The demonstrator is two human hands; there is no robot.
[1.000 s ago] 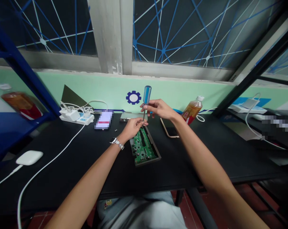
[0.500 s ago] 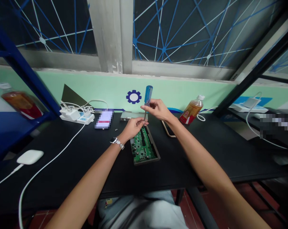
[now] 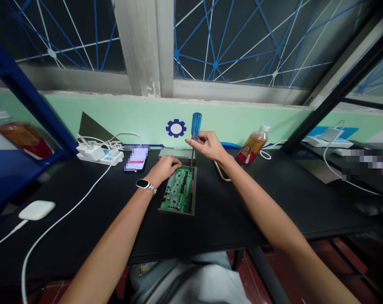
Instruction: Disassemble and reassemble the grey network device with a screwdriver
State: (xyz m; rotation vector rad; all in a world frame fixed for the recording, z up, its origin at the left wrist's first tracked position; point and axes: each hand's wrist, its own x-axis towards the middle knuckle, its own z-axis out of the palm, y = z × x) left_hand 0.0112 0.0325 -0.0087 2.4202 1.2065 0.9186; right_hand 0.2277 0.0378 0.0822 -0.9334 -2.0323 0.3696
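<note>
A green circuit board [image 3: 179, 190] lies in a shallow grey metal tray [image 3: 194, 198] on the black table. My right hand [image 3: 207, 145] is closed around the lower handle and neck of a screwdriver [image 3: 196, 124] with a clear blue handle. The screwdriver stands nearly upright, its tip down at the board's far right corner. At the far left corner my left hand [image 3: 166, 168] grips the edge of the board and tray, its fingers lying along the far rim. Whether a screw sits under the tip is too small to tell.
Behind the board lies a flat grey metal piece [image 3: 177, 154]. A phone [image 3: 136, 158] and a power strip [image 3: 99, 155] are at the back left, a white charging case [image 3: 37, 210] further left. Another phone [image 3: 222, 172] and a drink bottle [image 3: 253, 145] stand right.
The board and tray have turned and shifted left, and my left hand has moved left from the screwdriver's tip to the far left corner. The screwdriver stays in my right hand, now straighter.
</note>
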